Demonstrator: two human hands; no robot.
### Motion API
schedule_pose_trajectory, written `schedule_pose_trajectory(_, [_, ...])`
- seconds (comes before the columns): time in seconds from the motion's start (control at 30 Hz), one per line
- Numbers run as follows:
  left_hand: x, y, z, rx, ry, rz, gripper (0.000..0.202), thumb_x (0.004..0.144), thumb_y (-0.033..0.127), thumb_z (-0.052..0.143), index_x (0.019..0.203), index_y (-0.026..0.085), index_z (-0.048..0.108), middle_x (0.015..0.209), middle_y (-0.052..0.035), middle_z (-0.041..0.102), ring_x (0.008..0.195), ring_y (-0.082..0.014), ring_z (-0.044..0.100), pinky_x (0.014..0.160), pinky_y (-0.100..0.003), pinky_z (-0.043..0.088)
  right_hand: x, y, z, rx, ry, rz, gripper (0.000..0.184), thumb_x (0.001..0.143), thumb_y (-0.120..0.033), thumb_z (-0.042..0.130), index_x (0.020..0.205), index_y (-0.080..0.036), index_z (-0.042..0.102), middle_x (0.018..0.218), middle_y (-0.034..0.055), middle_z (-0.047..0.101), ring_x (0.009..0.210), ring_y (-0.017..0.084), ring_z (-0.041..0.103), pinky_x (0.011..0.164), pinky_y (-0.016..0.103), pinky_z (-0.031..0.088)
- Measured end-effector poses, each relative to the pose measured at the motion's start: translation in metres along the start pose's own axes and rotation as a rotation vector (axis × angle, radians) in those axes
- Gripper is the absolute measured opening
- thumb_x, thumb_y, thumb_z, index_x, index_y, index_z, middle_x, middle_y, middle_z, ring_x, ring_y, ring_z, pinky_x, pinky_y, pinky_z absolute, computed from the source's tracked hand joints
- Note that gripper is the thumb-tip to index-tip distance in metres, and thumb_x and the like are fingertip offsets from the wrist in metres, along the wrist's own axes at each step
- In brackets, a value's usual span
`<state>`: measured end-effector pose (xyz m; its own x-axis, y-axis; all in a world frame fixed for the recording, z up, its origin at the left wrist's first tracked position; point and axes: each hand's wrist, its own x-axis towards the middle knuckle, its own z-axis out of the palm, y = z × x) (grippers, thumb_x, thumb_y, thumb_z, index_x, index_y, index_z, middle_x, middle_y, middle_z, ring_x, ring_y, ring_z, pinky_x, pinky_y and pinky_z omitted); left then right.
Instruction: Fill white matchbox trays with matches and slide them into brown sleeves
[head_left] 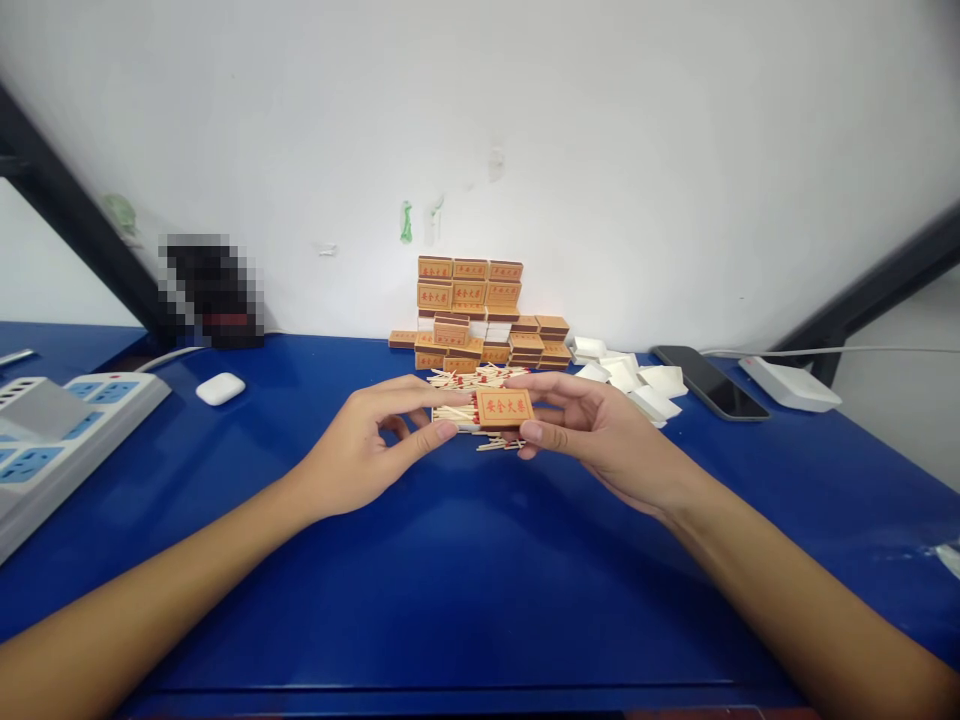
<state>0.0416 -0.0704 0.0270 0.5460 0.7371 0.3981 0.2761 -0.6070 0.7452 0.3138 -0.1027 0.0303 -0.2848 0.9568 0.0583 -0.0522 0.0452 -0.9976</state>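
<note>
Between my hands is a matchbox, its orange sleeve (505,408) pushed part way over a white inner tray (466,427) filled with matches (454,413). My left hand (382,435) pinches the tray's left end between thumb and fingers. My right hand (585,425) grips the sleeve at its right end, thumb at the front corner and fingers behind. Red match heads show at the sleeve's open edge. Just behind the box lies a loose heap of matches (480,376), and a few more matches (496,443) lie below it on the blue table (465,580).
Stacked matchboxes (469,295) stand against the wall. Right of them lie several white empty trays (626,375), a black phone (709,382) and a white box-shaped device (790,384). At left are a white earbud case (220,388) and a power strip (67,425).
</note>
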Motion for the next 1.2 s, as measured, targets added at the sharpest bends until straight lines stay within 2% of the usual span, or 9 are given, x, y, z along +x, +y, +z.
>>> schedule_pose_trajectory(0.13, [-0.0004,0.0006,0.0009,0.048,0.030,0.046,0.031,0.101,0.037,0.067,0.129,0.030,0.076,0.112,-0.0063,0.074,0.079,-0.0131,0.066,0.066,-0.025,0.055,-0.0008,0.0007,0.0007,0.007,0.000,0.000,0.052,0.080,-0.036,0.090,0.128,-0.027,0.074,0.121,0.0075,0.079,0.096,0.023,0.077,0.089,0.045,0.067])
schedule_pose_trajectory(0.23, [-0.0005,0.0012,0.0029,0.066,0.049,0.066,0.032,0.101,0.037,0.066,0.130,0.028,0.076,0.114,-0.0074,0.074,0.085,-0.0152,0.068,0.068,-0.027,0.056,-0.0005,0.0031,0.0030,0.014,-0.005,0.004,0.055,0.079,-0.038,0.091,0.130,-0.027,0.074,0.124,0.0083,0.078,0.097,0.024,0.078,0.091,0.047,0.066])
schedule_pose_trajectory(0.4, [-0.0015,-0.0002,0.0069,-0.044,0.095,-0.058,0.039,0.097,0.042,0.071,0.131,0.024,0.068,0.116,-0.0068,0.075,0.078,-0.0144,0.069,0.066,-0.027,0.059,0.0015,0.0086,0.0044,0.011,-0.019,0.002,0.054,0.082,-0.037,0.088,0.133,-0.029,0.073,0.120,0.0078,0.079,0.094,0.022,0.078,0.088,0.045,0.066])
schedule_pose_trajectory(0.5, [-0.0022,-0.0010,0.0072,-0.094,0.094,-0.072,0.029,0.097,0.040,0.072,0.119,0.021,0.067,0.110,-0.0058,0.075,0.078,-0.0138,0.069,0.065,-0.025,0.059,0.0016,0.0078,0.0037,0.019,-0.003,0.006,0.054,0.082,-0.037,0.088,0.133,-0.028,0.072,0.113,0.0075,0.080,0.091,0.021,0.077,0.089,0.044,0.065])
schedule_pose_trajectory(0.57, [-0.0023,-0.0002,0.0064,-0.102,0.082,-0.061,0.022,0.098,0.038,0.070,0.112,0.021,0.069,0.114,-0.0065,0.074,0.083,-0.0142,0.070,0.064,-0.024,0.058,0.0013,0.0058,0.0036,0.029,0.004,0.008,0.054,0.082,-0.036,0.089,0.132,-0.027,0.072,0.108,0.0067,0.081,0.089,0.020,0.077,0.089,0.042,0.065])
schedule_pose_trajectory(0.77, [-0.0017,0.0028,0.0044,0.020,0.055,0.042,0.020,0.100,0.035,0.068,0.116,0.025,0.076,0.137,-0.0085,0.065,0.113,-0.0210,0.068,0.069,-0.024,0.059,0.0012,0.0035,0.0030,0.031,0.015,0.020,0.058,0.078,-0.038,0.091,0.132,-0.026,0.073,0.105,0.0066,0.081,0.087,0.020,0.076,0.087,0.043,0.065])
schedule_pose_trajectory(0.93, [-0.0014,0.0017,0.0037,0.171,0.133,0.183,0.019,0.100,0.029,0.068,0.117,0.024,0.075,0.132,-0.0081,0.067,0.115,-0.0209,0.066,0.079,-0.028,0.059,0.0010,0.0043,0.0023,0.039,0.008,0.024,0.055,0.080,-0.036,0.090,0.131,-0.025,0.073,0.107,0.0071,0.081,0.087,0.020,0.076,0.085,0.041,0.065])
schedule_pose_trajectory(1.07, [-0.0001,0.0019,0.0030,0.308,0.207,0.250,0.021,0.100,0.026,0.067,0.121,0.024,0.073,0.130,-0.0074,0.068,0.119,-0.0223,0.064,0.097,-0.038,0.055,0.0008,0.0056,0.0022,0.044,-0.023,0.033,0.052,0.080,-0.033,0.090,0.128,-0.024,0.073,0.111,0.0076,0.080,0.087,0.019,0.077,0.083,0.039,0.066])
schedule_pose_trajectory(1.2, [0.0001,0.0009,0.0013,0.401,0.227,0.279,0.013,0.096,0.022,0.070,0.106,0.024,0.077,0.127,-0.0058,0.069,0.117,-0.0225,0.063,0.100,-0.041,0.051,0.0006,0.0078,0.0019,0.028,-0.067,0.031,0.050,0.080,-0.030,0.091,0.127,-0.024,0.073,0.106,0.0061,0.081,0.085,0.019,0.077,0.084,0.039,0.065])
